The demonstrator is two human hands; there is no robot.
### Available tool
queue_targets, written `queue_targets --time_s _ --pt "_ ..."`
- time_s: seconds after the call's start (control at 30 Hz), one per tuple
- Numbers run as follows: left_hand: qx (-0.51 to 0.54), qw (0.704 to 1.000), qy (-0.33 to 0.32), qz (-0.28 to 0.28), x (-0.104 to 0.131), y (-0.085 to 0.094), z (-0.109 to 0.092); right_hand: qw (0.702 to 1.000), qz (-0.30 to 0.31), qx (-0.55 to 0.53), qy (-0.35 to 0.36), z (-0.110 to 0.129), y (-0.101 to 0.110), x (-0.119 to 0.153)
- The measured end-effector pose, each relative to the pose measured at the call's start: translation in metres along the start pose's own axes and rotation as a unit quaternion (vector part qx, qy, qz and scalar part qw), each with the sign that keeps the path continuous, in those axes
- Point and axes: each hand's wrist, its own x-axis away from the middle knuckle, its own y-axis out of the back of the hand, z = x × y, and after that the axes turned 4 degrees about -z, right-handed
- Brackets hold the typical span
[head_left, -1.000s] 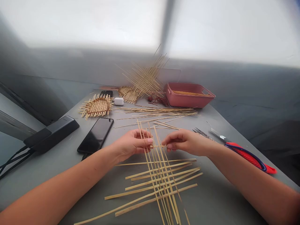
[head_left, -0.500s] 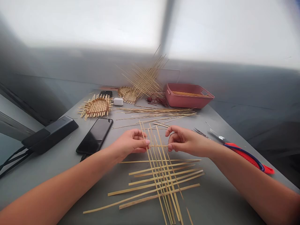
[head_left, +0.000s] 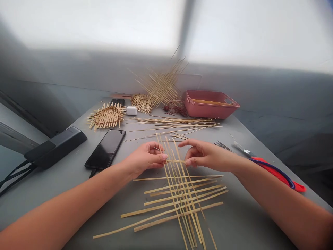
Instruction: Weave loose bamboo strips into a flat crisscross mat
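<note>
Crossed bamboo strips [head_left: 182, 198] form a loose open lattice on the grey table in front of me. My left hand [head_left: 153, 156] is closed at the upper left of the lattice, thumb and fingers pinching the left end of a thin cross strip [head_left: 175, 161]. At that strip's right end, my right hand [head_left: 199, 154] pinches it between the thumb and curled fingers, while its index finger stretches out to the left. The cross strip runs between both hands across the long strips, above the other crosswise ones.
Loose strips [head_left: 177, 122] lie behind my hands. Further back are a pink basket [head_left: 212, 110], a woven piece [head_left: 108, 116], a white case [head_left: 131, 110] and an upright lattice [head_left: 165, 86]. A phone [head_left: 106, 148] and power bank [head_left: 58, 146] lie left, red-handled scissors [head_left: 275, 172] right.
My right index finger has stretched further left over the strips. Both hands otherwise stay nearly in place on the cross strip, and the view has shifted slightly.
</note>
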Motion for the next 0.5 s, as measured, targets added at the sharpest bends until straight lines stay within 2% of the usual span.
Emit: queue_targets --time_s 0.17,0.37,0.5 --pt "0.008 1.0 0.019 -0.007 -0.002 0.001 -0.001 0.992 0.02 0.12 -0.017 -0.001 0.013 0.005" --pt "0.017 0.999 0.036 0.016 -0.003 0.001 -0.002 0.998 -0.001 0.068 0.005 -0.005 0.006 -0.004" --pt "0.007 0.999 0.037 0.015 -0.004 0.001 -0.002 0.997 -0.007 0.08 -0.003 0.001 0.003 -0.002"
